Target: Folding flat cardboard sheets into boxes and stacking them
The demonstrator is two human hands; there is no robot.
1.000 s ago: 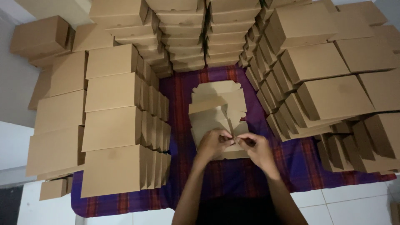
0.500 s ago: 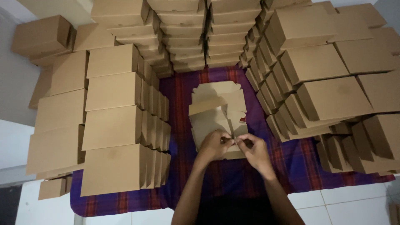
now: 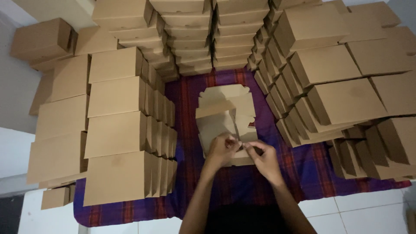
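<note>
Purple plaid cloth (image 3: 312, 171) covers white tiles (image 3: 368, 212); stacked boxes (image 3: 117, 130) surround it.

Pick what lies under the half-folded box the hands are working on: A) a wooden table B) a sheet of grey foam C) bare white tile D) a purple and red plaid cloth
D: the half-folded box sits on a purple and red plaid cloth, with both the left hand and the right hand pinching its near edge; white tile shows only past the cloth's edge.
</note>
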